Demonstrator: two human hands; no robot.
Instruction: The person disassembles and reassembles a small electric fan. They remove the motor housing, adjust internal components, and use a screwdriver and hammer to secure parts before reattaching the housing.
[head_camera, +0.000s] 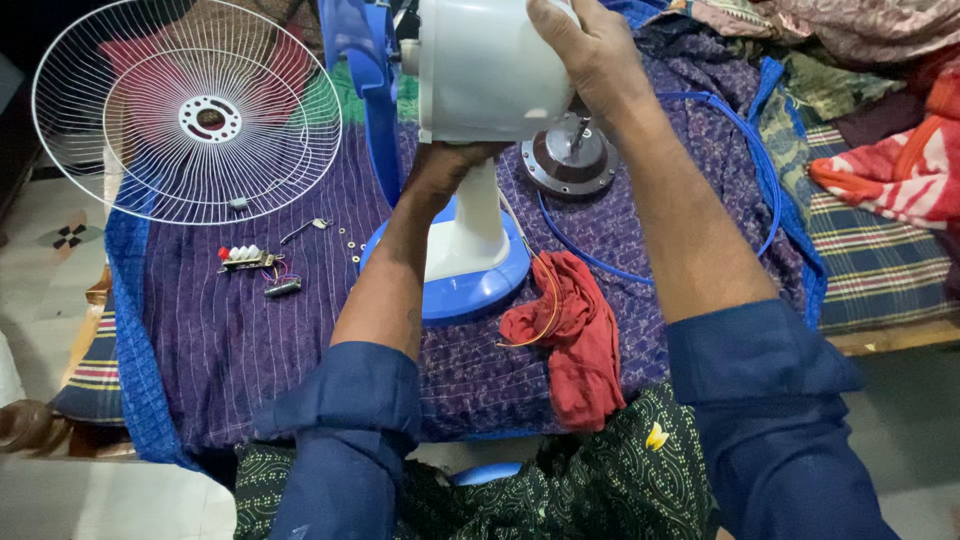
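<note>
A white fan motor housing (480, 70) is held up above a purple cloth (230, 340). My left hand (445, 165) grips it from underneath. My right hand (590, 50) clasps its top right side. Below stands the white fan stand on its blue round base (470, 290). A round grey motor part with a shaft (570, 160) lies just right of the housing. A blue fan blade (365, 60) rises to the left of the housing.
A white wire fan guard (190, 110) lies at the back left. A small switch board with wires (250, 260), a screw and washers (345, 240) lie on the cloth. A red rag (570, 340) sits right of the base, a blue ring (740, 150) behind it. Folded fabrics (880, 170) pile at right.
</note>
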